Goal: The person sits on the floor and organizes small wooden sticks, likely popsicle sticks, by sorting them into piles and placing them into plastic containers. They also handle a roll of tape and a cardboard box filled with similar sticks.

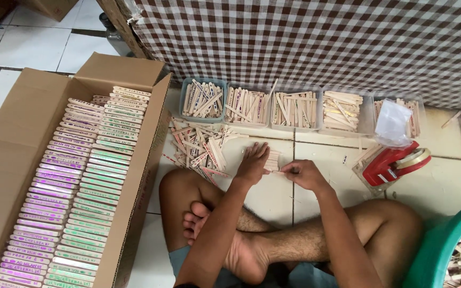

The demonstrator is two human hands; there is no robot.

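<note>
Under the flat left hand (pixel 253 162), half-hidden sticks (pixel 272 160); right hand (pixel 304 173) pinching one.

Your hands (pixel 276 168) work over a small patch of bare floor (pixel 273 197), hemmed in on most sides. To the left, a loose pile of sticks (pixel 198 149) lies just beside them, and past it the wall of the cardboard box (pixel 145 176) blocks any wide sweep. On the far side, a row of trays (pixel 294 109) stands against the checked cloth (pixel 316 42). To the right, the red tape dispenser (pixel 393 165) sits near, with open tile beyond it. Near right, the green basin (pixel 438 250) crowds your knee.
</note>
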